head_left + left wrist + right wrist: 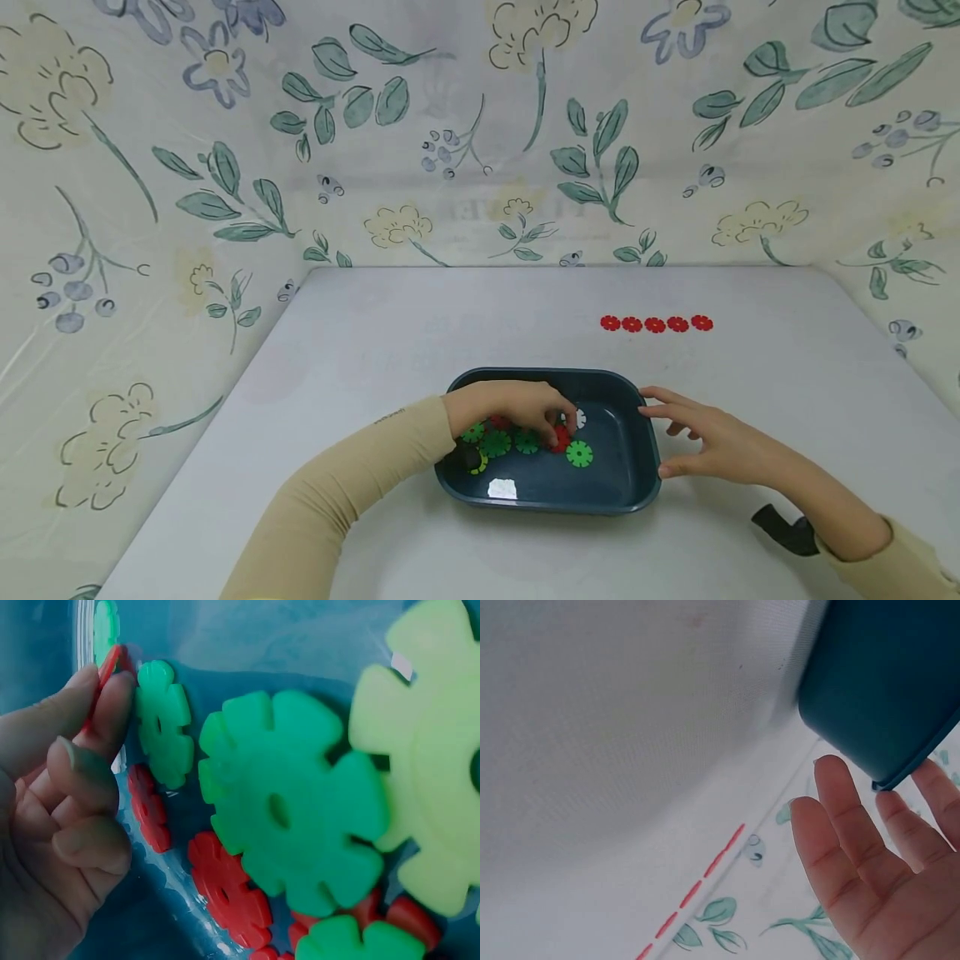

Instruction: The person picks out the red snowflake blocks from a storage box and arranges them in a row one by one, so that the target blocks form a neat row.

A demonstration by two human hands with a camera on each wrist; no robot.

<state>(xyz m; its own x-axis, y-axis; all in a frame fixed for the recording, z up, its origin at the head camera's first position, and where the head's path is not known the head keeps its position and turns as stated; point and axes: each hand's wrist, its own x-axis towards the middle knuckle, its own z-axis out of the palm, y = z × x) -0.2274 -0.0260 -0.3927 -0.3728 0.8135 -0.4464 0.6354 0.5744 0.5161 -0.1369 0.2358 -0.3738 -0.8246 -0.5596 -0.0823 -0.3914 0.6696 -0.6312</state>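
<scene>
White bench (pixel 420 325) carries a blue tray (pixel 622 467) beneath the left fingers (pixel 84 776), which pinch a red disc (pixel 111 664), while the right fingers (pixel 849 814), spread wide, touch its rim, probably to steady it.

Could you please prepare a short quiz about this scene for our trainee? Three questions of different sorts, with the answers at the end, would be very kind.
1. How many red, flower-shaped plastic discs lie in the row on the white tabletop, beyond the dark blue, rounded rectangular tray?

2. What colour is the thin, notched plastic disc that the bare left hand pinches?
A. Green
B. Red
C. White

3. True or false: in the head view, the bare right hand is at the right end of the tray.

Key:
1. Five.
2. B.
3. True.
</scene>
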